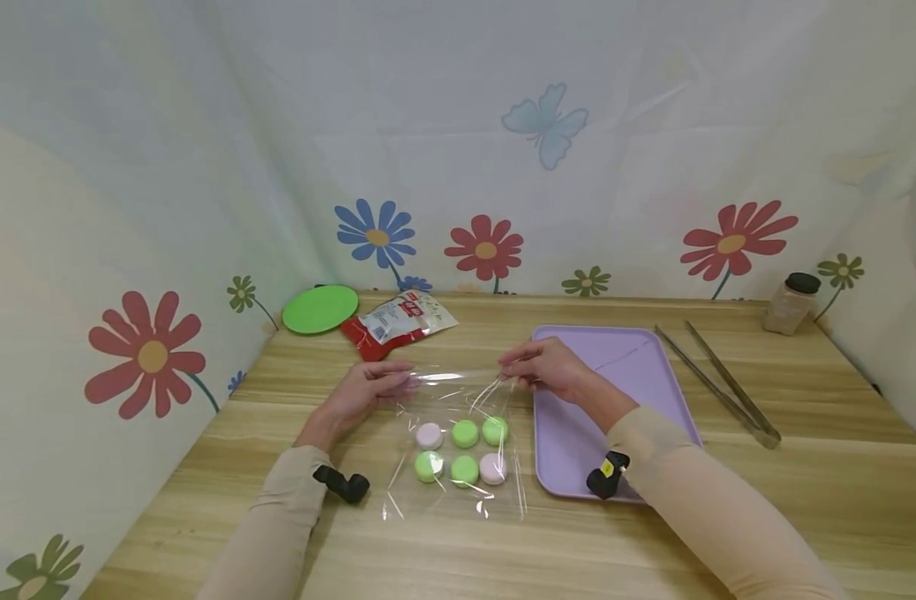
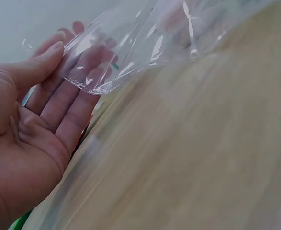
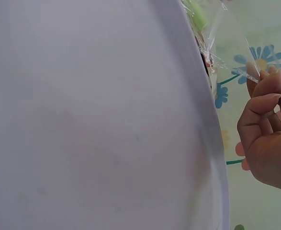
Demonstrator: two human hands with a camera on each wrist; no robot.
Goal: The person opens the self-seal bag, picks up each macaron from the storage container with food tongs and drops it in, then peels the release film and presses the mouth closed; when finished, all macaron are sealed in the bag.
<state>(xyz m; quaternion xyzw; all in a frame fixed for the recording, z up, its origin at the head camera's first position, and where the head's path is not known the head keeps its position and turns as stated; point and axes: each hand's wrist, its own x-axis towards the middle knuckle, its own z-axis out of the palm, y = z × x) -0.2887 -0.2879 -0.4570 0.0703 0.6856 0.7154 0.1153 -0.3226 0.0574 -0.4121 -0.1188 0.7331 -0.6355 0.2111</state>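
Observation:
Between my two hands a sheet of clear plastic film [image 1: 446, 400] is stretched, wrinkled and shiny. My left hand [image 1: 363, 393] pinches its far left corner; the left wrist view shows the film edge [image 2: 95, 86] between thumb and fingers. The far right corner is in the grip of my right hand [image 1: 551, 367], thumb and fingertips together on the film [image 3: 233, 40]. Through the film, two rows of macarons show, light green ones [image 1: 465, 433] and pale pink ones [image 1: 429, 436].
Right of the film lies a lilac tray [image 1: 570, 450], with my right forearm over it. Metal tongs [image 1: 728, 387] and a dark-lidded jar [image 1: 791, 304] are farther right. At the back left are a green plate [image 1: 320, 309] and a red-and-white packet [image 1: 397, 323]. A flowered curtain [image 1: 427, 150] encloses the table.

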